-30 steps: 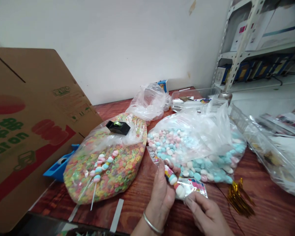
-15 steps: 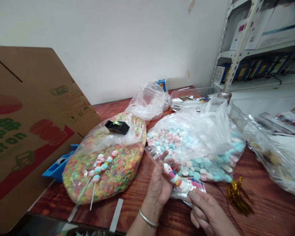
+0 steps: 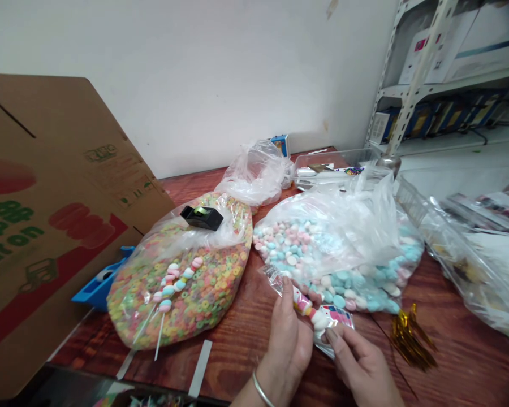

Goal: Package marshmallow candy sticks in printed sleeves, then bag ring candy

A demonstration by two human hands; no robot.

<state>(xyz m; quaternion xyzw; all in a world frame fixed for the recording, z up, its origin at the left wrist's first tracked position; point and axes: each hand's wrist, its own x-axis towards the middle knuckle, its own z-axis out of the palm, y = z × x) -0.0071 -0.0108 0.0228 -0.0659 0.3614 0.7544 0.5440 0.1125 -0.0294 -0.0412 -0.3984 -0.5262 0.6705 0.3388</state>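
Observation:
My left hand (image 3: 290, 333) is closed around a clear printed bag (image 3: 274, 278) with a candy skewer (image 3: 307, 308) of pink, yellow and white pieces in it. The bag slants down to the right. At its lower end, my right hand (image 3: 362, 362) pinches the skewer's end beside a white piece; the fingertips partly hide the grip. More printed clear bags (image 3: 339, 316) lie beneath, between the hands. Two finished candy skewers (image 3: 167, 291) with white sticks rest on a large bag of coloured candy rings (image 3: 203, 299). Just beyond my hands lies a bag of pastel candies (image 3: 335, 282).
A black tape dispenser (image 3: 201, 217) sits on the ring bag. Left are a cardboard box (image 3: 68, 203) and a blue dispenser (image 3: 95, 288). Gold twist ties (image 3: 411, 339) lie right. Clear bins (image 3: 458, 271) and a metal shelf (image 3: 407, 102) stand farther right.
My left hand has shifted right and nearer my right hand, its thumb now along the bag. The bag's top end moved right and down with it. My right hand stays nearly in place.

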